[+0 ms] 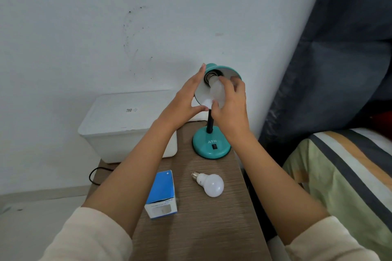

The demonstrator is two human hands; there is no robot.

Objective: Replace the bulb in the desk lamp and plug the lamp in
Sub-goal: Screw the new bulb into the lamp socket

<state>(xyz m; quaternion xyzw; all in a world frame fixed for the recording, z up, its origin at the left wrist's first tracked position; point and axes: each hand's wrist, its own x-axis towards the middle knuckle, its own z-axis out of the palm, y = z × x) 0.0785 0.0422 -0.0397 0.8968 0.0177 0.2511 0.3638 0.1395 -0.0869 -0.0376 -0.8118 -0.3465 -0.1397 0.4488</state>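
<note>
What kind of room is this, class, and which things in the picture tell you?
Probably a bedroom: a striped bedsheet lies beside a small wooden bedside table, which bears a teal desk lamp, against a plain wall.

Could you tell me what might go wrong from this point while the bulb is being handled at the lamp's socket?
1. The right hand grips the bulb at the socket with threads showing; tilted turning could cross-thread it, or it could slip from the fingers.
2. Only the left hand steadies the shade; hard twisting might tip the lamp's base, which stands near the table's edge.
3. The loose bulb lying on the table could roll off if bumped.
</note>
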